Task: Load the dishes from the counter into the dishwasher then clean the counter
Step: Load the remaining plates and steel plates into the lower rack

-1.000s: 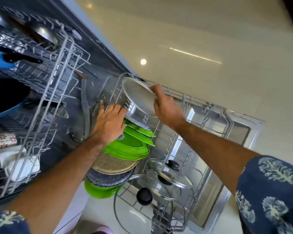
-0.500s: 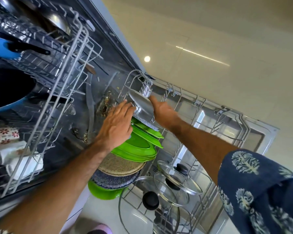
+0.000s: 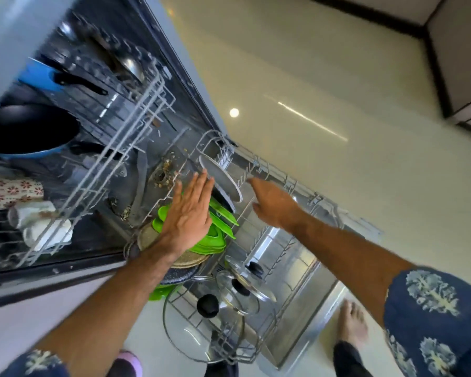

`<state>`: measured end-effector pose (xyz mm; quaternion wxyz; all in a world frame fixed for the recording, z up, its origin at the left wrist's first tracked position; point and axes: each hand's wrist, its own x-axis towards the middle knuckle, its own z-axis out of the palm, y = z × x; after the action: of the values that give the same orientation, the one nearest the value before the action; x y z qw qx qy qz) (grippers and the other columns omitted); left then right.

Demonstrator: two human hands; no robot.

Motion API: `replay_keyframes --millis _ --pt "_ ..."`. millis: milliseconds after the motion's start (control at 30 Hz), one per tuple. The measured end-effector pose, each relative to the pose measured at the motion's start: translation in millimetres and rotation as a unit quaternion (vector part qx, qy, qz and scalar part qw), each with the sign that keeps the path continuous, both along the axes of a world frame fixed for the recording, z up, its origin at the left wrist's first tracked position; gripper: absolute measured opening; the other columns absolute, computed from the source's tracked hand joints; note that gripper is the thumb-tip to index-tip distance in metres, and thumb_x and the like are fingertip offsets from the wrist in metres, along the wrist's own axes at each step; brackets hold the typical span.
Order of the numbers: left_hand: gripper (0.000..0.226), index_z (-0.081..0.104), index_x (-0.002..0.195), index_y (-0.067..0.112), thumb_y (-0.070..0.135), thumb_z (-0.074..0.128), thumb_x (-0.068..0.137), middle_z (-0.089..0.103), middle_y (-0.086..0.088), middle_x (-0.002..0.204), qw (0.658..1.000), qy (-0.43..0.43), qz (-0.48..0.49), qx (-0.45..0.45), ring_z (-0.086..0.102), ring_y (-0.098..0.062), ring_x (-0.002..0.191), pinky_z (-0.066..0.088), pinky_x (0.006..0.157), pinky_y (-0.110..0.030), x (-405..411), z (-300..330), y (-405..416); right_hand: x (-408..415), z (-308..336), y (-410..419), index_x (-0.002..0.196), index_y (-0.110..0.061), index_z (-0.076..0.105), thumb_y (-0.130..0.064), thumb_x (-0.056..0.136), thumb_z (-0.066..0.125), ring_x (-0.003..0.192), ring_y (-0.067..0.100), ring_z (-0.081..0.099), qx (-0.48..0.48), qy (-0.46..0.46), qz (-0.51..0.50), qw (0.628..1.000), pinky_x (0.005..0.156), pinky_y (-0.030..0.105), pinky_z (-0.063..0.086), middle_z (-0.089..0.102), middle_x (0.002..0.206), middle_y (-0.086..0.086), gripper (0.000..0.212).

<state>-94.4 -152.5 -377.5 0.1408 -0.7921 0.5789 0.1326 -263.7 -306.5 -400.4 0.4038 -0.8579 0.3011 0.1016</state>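
Observation:
A grey plate (image 3: 223,178) stands on edge at the far end of the pulled-out lower rack (image 3: 280,240). My left hand (image 3: 189,213) is flat with straight fingers over the green plates (image 3: 218,235), its fingertips at the grey plate's left edge. My right hand (image 3: 273,204) hovers just right of the grey plate with relaxed fingers and holds nothing. Behind the green plates stand a tan plate (image 3: 188,258) and a dark speckled one (image 3: 177,276). Glass lids (image 3: 242,289) with black knobs stand nearer to me.
The upper rack (image 3: 74,148) sticks out at the left with a blue pan (image 3: 25,137), a steel pan, a patterned cup (image 3: 14,191) and white cups. Food scraps lie on the dishwasher floor (image 3: 163,172). The open door (image 3: 310,308) and a bare foot (image 3: 352,326) are at the lower right.
My right hand has let go of the grey plate, which now stands in the rack, and has drawn back to the right. My left hand's fingers have straightened.

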Motion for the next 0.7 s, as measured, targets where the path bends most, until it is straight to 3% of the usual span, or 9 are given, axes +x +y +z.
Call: replay_keyframes --millis 167,300,400,567,700 --pt "0.085 -0.008 0.158 0.012 0.037 0.046 0.097 -0.014 -0.011 0.165 0.997 -0.008 0.071 0.003 -0.009 -0.026 0.153 -0.001 0.123 -0.05 -67 81 36 -45 94 13 0.151 -0.011 0.028 -0.013 0.094 0.058 0.132 0.03 0.044 -0.049 -0.014 0.106 0.993 0.104 0.039 0.043 0.039 0.15 0.013 0.064" --pt "0.083 0.009 0.158 0.007 0.037 0.052 0.094 0.008 -0.015 0.165 0.99 -0.017 0.137 -0.005 0.01 -0.031 0.153 0.012 0.121 -0.053 -116 171 77 -58 186 37 0.155 -0.013 0.022 -0.025 0.095 0.059 0.142 0.03 0.032 -0.099 -0.025 0.194 0.976 0.114 0.039 0.03 0.03 0.158 0.012 0.071" --pt "0.082 0.021 0.156 0.006 0.035 0.058 0.089 0.022 -0.015 0.162 0.983 -0.016 0.182 -0.033 0.023 -0.033 0.15 0.024 0.119 -0.056 -142 236 125 -61 249 75 0.155 -0.015 0.021 -0.035 0.093 0.06 0.145 0.031 0.028 -0.156 -0.032 0.261 0.952 0.118 0.046 0.025 0.026 0.159 0.014 0.076" --pt "0.078 0.014 0.158 0.011 0.037 0.049 0.094 0.009 -0.009 0.166 0.962 -0.052 0.253 -0.091 0.008 -0.028 0.153 0.016 0.121 -0.054 -152 329 222 -48 339 151 0.154 -0.016 0.026 -0.04 0.091 0.059 0.146 0.031 0.029 -0.223 -0.09 0.334 0.911 0.118 0.051 0.024 0.027 0.16 0.012 0.075" --pt "0.077 0.013 0.158 0.011 0.037 0.05 0.096 0.008 -0.009 0.166 0.929 -0.088 0.327 -0.147 0.007 -0.028 0.153 0.013 0.122 -0.054 -139 390 320 -12 403 222 0.153 -0.014 0.028 -0.04 0.095 0.054 0.146 0.029 0.028 -0.263 -0.156 0.363 0.88 0.119 0.05 0.021 0.028 0.159 0.011 0.07"
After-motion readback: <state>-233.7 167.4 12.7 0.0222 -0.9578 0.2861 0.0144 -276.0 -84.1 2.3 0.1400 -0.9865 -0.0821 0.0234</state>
